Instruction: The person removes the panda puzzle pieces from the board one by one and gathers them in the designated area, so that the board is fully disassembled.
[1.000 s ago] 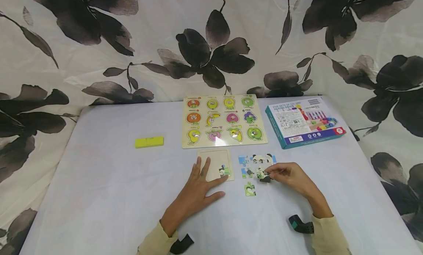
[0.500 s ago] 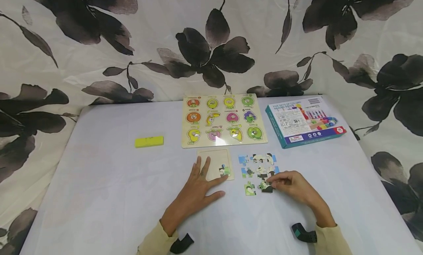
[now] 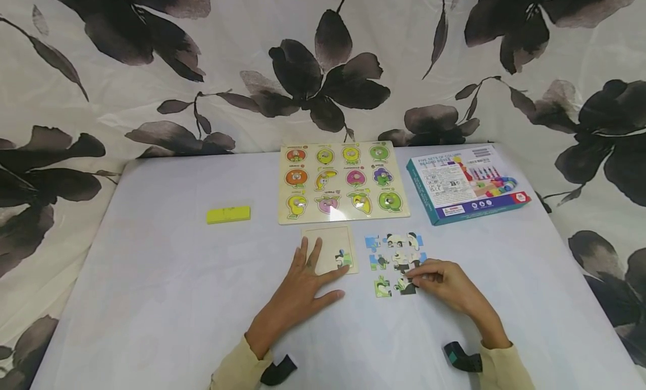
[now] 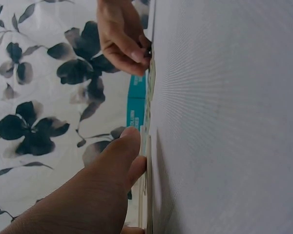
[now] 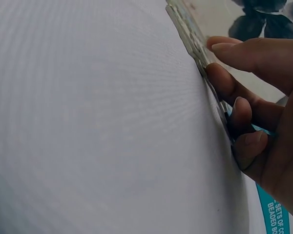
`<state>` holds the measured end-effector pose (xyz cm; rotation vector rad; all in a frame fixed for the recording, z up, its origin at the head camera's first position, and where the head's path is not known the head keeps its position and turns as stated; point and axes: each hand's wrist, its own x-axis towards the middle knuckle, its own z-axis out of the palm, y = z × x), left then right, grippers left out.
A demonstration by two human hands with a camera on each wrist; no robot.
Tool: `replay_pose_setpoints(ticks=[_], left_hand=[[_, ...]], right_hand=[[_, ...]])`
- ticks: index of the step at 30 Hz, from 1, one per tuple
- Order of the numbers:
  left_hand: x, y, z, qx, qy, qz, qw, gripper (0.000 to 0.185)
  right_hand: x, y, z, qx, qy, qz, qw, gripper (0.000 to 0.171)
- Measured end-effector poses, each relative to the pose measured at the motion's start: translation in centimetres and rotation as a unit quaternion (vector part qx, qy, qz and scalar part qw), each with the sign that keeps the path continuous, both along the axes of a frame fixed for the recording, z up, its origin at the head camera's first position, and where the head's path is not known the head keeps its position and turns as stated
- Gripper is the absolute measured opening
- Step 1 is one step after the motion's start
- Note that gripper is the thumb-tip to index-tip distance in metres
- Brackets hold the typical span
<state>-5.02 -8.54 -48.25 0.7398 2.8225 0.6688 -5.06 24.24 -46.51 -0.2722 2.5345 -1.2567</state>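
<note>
A small puzzle tray [image 3: 330, 248] of pale wood was laid flat near the table's middle, with one panda piece [image 3: 344, 259] seated in its near right corner. Loose pieces [image 3: 395, 254] were spread flat just right of it, and one dark piece [image 3: 405, 285] was pinched at the near edge.

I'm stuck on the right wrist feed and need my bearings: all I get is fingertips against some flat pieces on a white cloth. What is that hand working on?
Observer: The right hand pinches a panda puzzle piece lying on the table.
Operator: Where is the other hand?
Observer: The left hand lies flat, fingers on a small wooden puzzle tray.
Operator: Anything in that tray?
Observer: One piece, at its lower right corner.
Operator: What is behind it?
Observer: A fruit peg board, with a blue box to its right.
</note>
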Motion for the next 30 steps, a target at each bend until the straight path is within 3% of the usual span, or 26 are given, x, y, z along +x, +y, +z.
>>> replay_pose_setpoints(ticks=[7, 13, 19, 25, 30], left_hand=[[0.0, 0.0, 0.1, 0.0, 0.001, -0.004, 1.0, 0.049], [0.0, 0.0, 0.1, 0.002, -0.001, -0.007, 1.0, 0.049], [0.1, -0.1, 0.0, -0.008, -0.001, -0.007, 0.9999, 0.05], [0.1, -0.2, 0.0, -0.012, 0.007, -0.013, 0.9998, 0.05], [0.0, -0.3, 0.1, -0.011, 0.012, -0.018, 0.9997, 0.051]], right_hand=[[-0.1, 0.2, 0.2, -0.011, 0.025, -0.009, 1.0, 0.018], [-1.4, -1.0, 0.6, -0.025, 0.041, -0.018, 0.999, 0.016], [-3.3, -4.9, 1.1, -0.064, 0.065, 0.025, 0.996, 0.023], [-4.1, -9.6, 0.5, -0.032, 0.097, 0.076, 0.992, 0.032], [-4.2, -11.6, 0.0, -0.009, 0.097, 0.077, 0.992, 0.034]])
